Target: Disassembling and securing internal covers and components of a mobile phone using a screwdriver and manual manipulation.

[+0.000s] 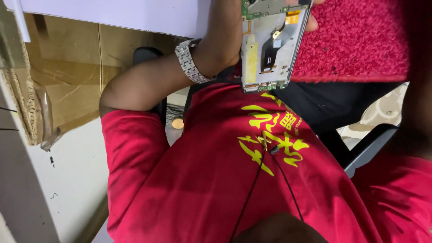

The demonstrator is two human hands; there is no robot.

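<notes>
1. So here's where things sit: I've got the opened phone (271, 45) up at the top of the view, back cover off, with the metal mid-frame, a green strip of board at each end and an orange flex patch near the far right corner all exposed. It's held just over my lap, near edge hovering over my red shirt (216, 180).

2. My left hand (225, 40) is wrapped around the phone's left edge, palm against the side. The fingers are mostly hidden behind the frame, but it's clearly gripping it. The metal-link watch (191, 63) sits on that wrist.

3. My right hand (311, 22) only shows as a fingertip or two at the phone's far right edge, touching it. Whether it's pinching the frame or just steadying it, I can't tell; the rest is out of shot.

4. Tip as I see it: hold by the edges only. Those flex bits and the little connector in the middle look fragile, so I'd say keep thumbs off the open face.

5. I reckon working over the red fuzzy mat (360, 40) off to the right beats working over my lap. Anything tiny that drops on the shirt could roll down toward the chair (364, 153).

6. Bracing my left forearm against my body looks like it helps keep things from wobbling.

7. The cardboard (67, 76) to the left and the white tabletop (112, 13) at the far edge aren't involved.
</notes>
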